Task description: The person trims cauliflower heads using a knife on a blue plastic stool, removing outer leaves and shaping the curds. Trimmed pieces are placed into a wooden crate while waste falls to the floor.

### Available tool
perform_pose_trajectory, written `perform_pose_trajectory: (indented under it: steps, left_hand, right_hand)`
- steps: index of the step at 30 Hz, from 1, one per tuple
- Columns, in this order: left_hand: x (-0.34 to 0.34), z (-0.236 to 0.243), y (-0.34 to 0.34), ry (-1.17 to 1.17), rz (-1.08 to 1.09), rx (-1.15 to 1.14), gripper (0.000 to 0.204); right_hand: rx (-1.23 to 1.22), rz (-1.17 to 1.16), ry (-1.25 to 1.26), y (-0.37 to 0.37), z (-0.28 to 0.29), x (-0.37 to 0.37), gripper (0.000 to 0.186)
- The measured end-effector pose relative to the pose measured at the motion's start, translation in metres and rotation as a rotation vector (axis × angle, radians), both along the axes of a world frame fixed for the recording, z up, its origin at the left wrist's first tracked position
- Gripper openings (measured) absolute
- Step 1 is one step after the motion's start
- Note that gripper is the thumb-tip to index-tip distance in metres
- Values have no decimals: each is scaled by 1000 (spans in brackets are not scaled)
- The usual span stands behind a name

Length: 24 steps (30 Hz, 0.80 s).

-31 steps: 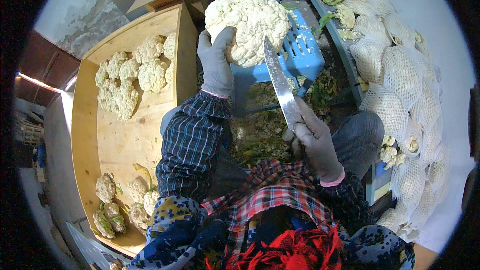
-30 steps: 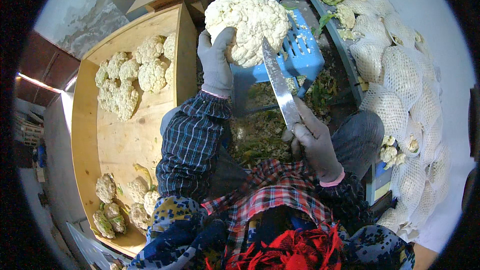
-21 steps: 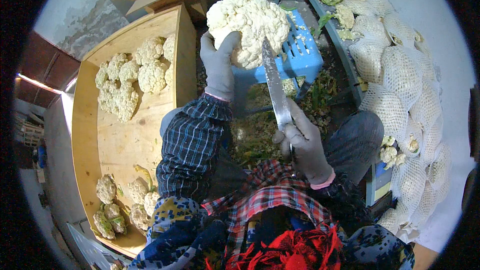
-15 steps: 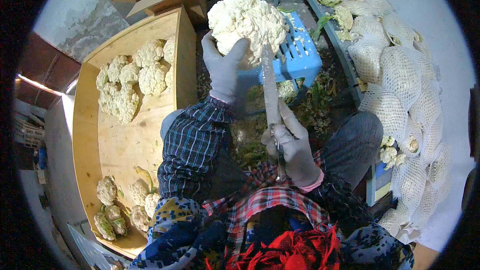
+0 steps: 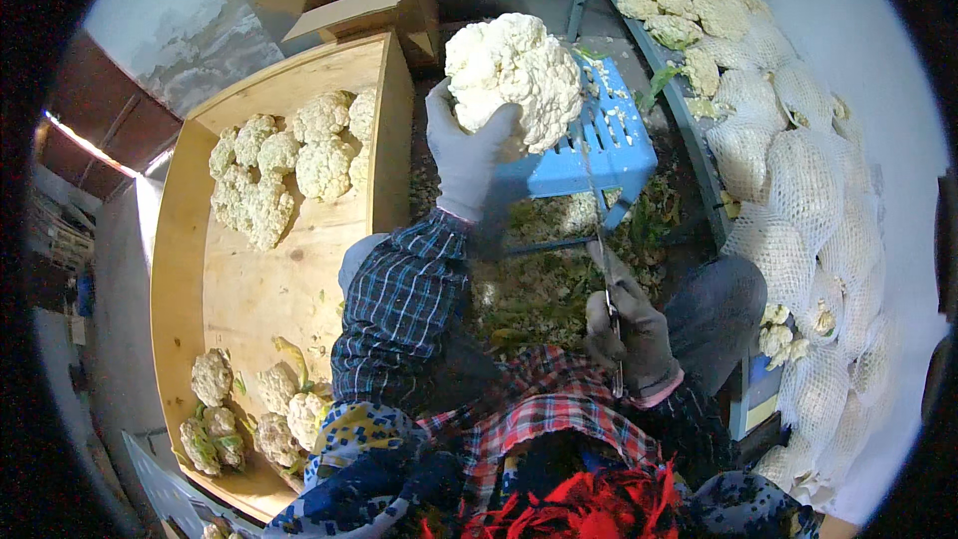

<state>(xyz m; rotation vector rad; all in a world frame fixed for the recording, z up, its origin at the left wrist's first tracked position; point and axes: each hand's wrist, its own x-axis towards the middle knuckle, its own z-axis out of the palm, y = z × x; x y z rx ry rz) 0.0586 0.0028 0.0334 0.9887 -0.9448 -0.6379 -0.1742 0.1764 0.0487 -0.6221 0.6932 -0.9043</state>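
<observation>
A large white cauliflower [image 5: 513, 80] is held up by my left hand [image 5: 467, 155], in a grey glove, its thumb across the near side of the head. My right hand [image 5: 633, 324], gloved too, is closed round the handle of a long knife [image 5: 589, 175]. The blade points away from me, seen nearly edge-on, with its tip close to the cauliflower's right edge; I cannot tell whether they touch. Beneath the cauliflower stands a blue slatted plastic stool [image 5: 624, 145] with white crumbs on its top.
At left is a wooden bin [image 5: 269, 284] with cauliflowers [image 5: 254, 205] at its far and near ends. An open cardboard box [image 5: 364, 10] stands behind it. Netted cauliflowers [image 5: 798, 180] are piled along a rack at right. Leaf trimmings [image 5: 549, 294] litter the floor between my legs.
The knife has come away from the cauliflower's lower front toward its right side, its blade turning edge-on. My left hand still holds the head. The whole view has shifted slightly.
</observation>
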Motion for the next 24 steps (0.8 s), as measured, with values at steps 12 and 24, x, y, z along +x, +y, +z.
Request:
perform_pose_trajectory:
  steps: [12,24]
  left_hand:
    - [2,4,2,826,-579,0,55]
    - [-11,-19,-8,1127,-1016,13,60]
  right_hand:
    - [-937,-300,1352,-113,-52,-46,64]
    - [-951,-305,1017,-186,-23,-4,49]
